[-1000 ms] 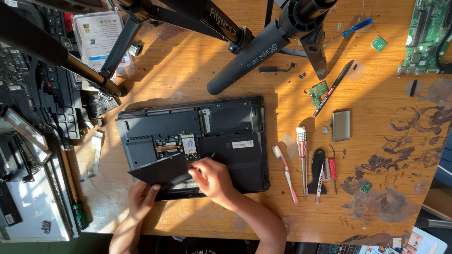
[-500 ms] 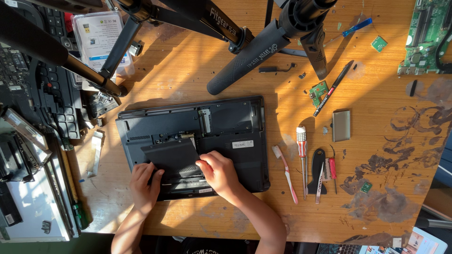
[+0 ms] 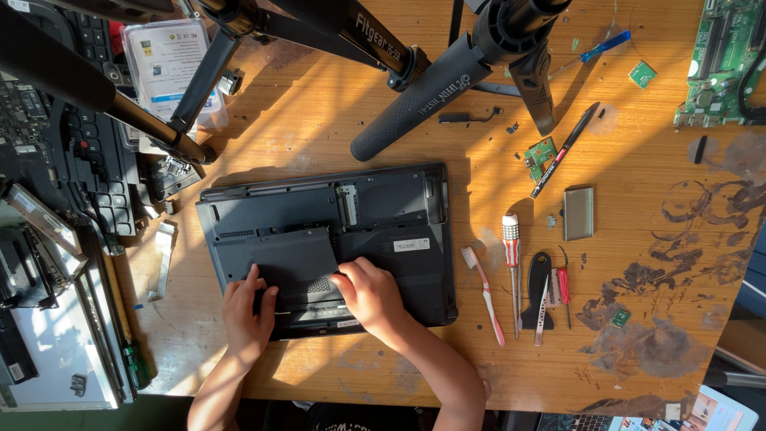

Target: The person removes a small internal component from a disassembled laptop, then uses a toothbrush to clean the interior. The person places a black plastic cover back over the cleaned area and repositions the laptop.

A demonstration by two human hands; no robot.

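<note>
On your sunlit wooden desk (image 3: 319, 120), keep left hand (image 3: 247, 315) and right hand (image 3: 371, 295) flat, fingers open, pressing the dark plastic access panel (image 3: 295, 263) evenly into the upturned black laptop (image 3: 399, 207).

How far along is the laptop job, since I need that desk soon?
The laptop lies bottom-up on the desk, with one bay near its middle uncovered. In hand: the left hand and right hand press on the dark cover panel, which lies flat on the base. Left, probably: fastening it; the red-handled screwdriver lies untouched to the right.
</note>
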